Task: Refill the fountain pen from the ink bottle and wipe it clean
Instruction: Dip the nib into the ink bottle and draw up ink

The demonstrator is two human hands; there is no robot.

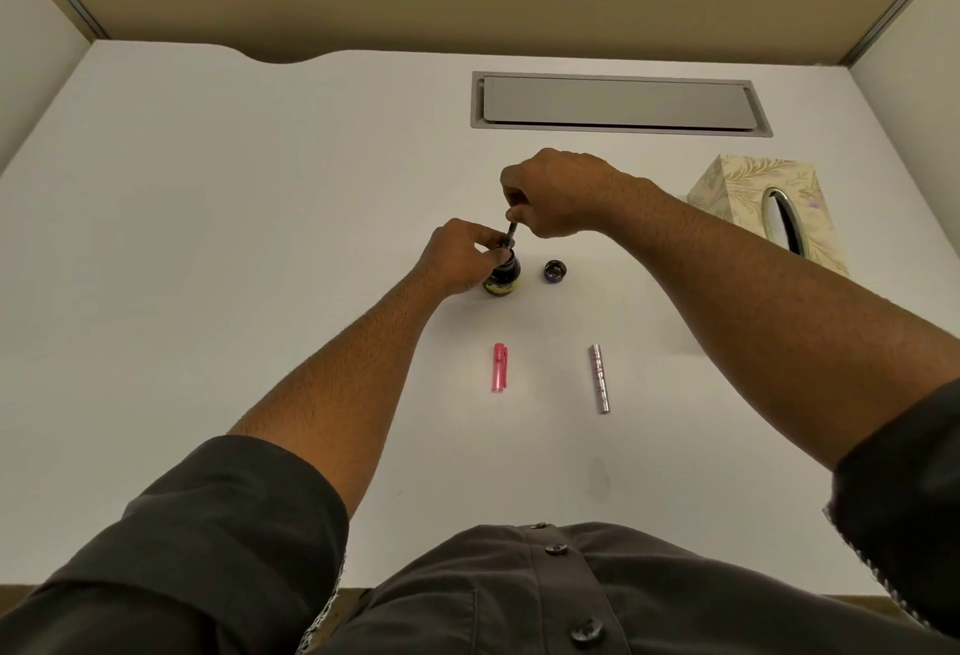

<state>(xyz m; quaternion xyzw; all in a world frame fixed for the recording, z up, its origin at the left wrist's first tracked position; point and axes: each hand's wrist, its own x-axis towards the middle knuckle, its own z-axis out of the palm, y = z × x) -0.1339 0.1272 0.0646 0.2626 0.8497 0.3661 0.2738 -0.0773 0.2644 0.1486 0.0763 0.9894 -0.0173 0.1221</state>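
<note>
A small dark ink bottle (503, 279) with a yellow label stands open on the white desk (260, 239). My left hand (460, 257) grips the bottle at its neck. The pen's inner section with its converter (511, 234) stands tilted in the bottle's mouth, nib end down and hidden. My right hand (558, 192) pinches the top end of the converter from above. The bottle's cap (555, 271) lies just right of the bottle. Nearer me lie the pink pen cap (499, 367) and the silvery-pink pen barrel (599, 378), apart from each other.
A patterned tissue box (769, 207) stands at the right, behind my right forearm. A grey cable hatch (621, 104) is set into the desk further back. Partition walls close in the desk at the left, right and rear.
</note>
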